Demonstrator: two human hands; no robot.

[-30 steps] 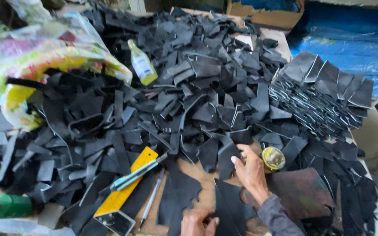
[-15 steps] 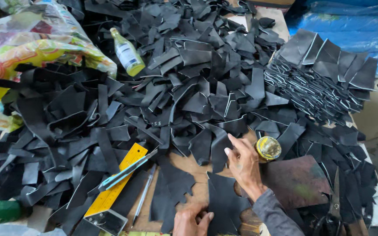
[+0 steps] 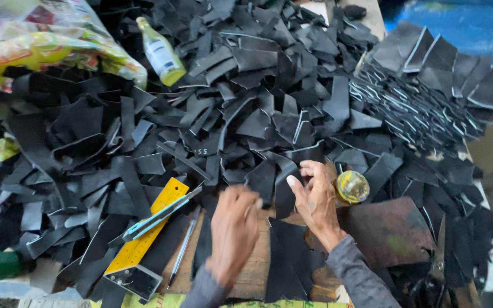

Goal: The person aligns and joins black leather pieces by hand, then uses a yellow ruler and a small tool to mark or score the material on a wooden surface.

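We work over a table heaped with black leather offcuts (image 3: pixel 246 102), and both our hands sit at the six o'clock edge of that heap, where the bare wooden board (image 3: pixel 258 268) shows through. Our left hand (image 3: pixel 234 228) lies palm down with the fingers loosely curled at the edge of the scraps; we cannot tell whether it grips anything. Our right hand (image 3: pixel 315 197) is half open, thumb and fingers spread, pinching the edge of a dark curved strip (image 3: pixel 283 185) that stands up between the two hands. That strip looks thin, light and floppy, yet springy enough to hold its curl, so we judge it best taken by a cut edge between thumb and forefinger, with the other hand steadying the far end; its surface seems matte and not slippery. Just at three o'clock of the right hand stands a small round yellow tin (image 3: pixel 352 187), and beyond it, at four o'clock, lies a flat brownish sheet (image 3: pixel 389 231). At nine o'clock of the left hand lie a yellow ruler (image 3: pixel 144 239), a blue utility knife (image 3: pixel 155 219) across it, and a pen (image 3: pixel 185 245). At eleven o'clock, far up the heap, a small yellowish bottle (image 3: pixel 161 52) leans beside a bright plastic bag (image 3: pixel 41 40)
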